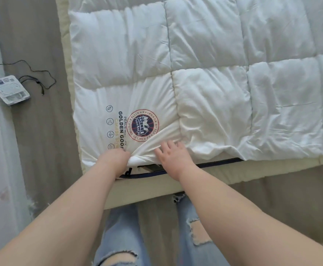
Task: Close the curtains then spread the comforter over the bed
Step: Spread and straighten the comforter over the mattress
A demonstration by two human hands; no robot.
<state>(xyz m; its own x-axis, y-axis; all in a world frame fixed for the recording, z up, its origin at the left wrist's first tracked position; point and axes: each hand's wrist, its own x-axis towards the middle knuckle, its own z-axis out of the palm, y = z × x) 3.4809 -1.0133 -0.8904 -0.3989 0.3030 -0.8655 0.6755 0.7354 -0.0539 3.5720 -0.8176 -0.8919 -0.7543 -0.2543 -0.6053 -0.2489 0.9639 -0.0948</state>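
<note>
light: bright, soft, even daylight | shadows: faint, only in the comforter (pixel 204 64) folds | glare: mild washout on white fabric | blur: slightly soft throughout | distortion: wide-angle bending at the edges

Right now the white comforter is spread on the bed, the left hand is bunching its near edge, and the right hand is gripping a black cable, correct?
Not quite. In the head view the right hand lies with straight fingers on the comforter; the black cable lies on the floor, untouched. The left hand does bunch the near edge on the bed.
</note>
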